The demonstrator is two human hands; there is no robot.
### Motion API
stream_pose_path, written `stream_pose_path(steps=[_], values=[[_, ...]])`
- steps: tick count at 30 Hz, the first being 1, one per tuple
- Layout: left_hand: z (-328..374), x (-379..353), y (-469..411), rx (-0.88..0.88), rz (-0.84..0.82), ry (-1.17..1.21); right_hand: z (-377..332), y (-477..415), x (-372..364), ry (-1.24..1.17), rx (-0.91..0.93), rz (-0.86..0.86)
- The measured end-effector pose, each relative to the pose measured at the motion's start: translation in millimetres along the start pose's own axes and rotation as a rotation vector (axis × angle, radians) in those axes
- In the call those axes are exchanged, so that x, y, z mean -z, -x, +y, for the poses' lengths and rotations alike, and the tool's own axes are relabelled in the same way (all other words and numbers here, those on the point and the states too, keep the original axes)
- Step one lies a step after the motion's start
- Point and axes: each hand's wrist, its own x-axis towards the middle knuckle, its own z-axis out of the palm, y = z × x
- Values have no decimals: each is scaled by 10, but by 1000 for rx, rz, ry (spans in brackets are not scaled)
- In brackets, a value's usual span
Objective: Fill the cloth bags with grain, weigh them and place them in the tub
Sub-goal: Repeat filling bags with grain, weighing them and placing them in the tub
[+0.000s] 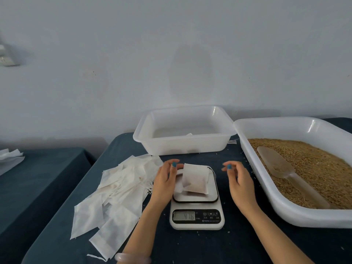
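A filled white cloth bag [195,178] lies on the platform of a small white kitchen scale [196,210]; its display shows digits. My left hand [165,180] is at the bag's left side with fingers apart, the thumb close to the bag's top corner; I cannot tell if it touches. My right hand [238,180] hovers right of the scale, fingers loosely curled, holding nothing. Behind the scale stands a white plastic tub [182,147] with something white just showing inside. A larger white tub [285,206] on the right holds brown grain [314,168] and a translucent scoop [282,166].
A loose heap of flat cloth bags [116,191] lies left of the scale on the dark blue tablecloth. A few grains are scattered on the cloth around the scale. A second dark table [38,178] with white cloth stands at the far left. A pale wall is behind.
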Motion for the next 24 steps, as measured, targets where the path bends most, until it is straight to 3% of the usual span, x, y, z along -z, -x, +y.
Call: stream_pose_path(steps=[4, 11, 20, 24], values=[[-13, 44, 6, 1, 79, 0, 41, -30, 13, -99, -142, 11], [-46, 64, -1, 2, 116, 13, 84, -41, -7, -105, -166, 16], [-53, 61, 6, -9, 68, -10, 97, -45, -13, -98, -171, 14], [-58, 24, -32, -57, -63, -55, 91, -46, -21, -97, -175, 9]])
